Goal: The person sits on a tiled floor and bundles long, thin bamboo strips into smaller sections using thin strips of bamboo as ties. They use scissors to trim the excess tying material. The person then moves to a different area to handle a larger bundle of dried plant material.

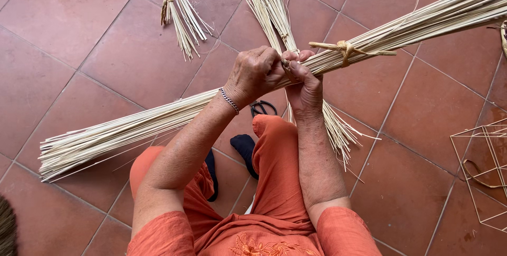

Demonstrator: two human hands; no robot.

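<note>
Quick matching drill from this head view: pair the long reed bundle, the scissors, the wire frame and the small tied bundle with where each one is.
1 long reed bundle
2 scissors
3 wire frame
4 small tied bundle

A floor, right edge
B floor, top left
C gripped by left hand and right hand
D floor, under the hands

Pairs: 1-C, 2-D, 3-A, 4-B

— Where is there room around the left hand (256, 74) and right hand (305, 84)?

— At nine o'clock the tiled floor (68, 29) lies bare.

— What blocks?

— The long reed bundle (158, 119) crosses from eight to two o'clock. Smaller bundles (182, 10) lie at twelve, scissors (262, 108) just below, a wire frame (483, 171) at four.
</note>
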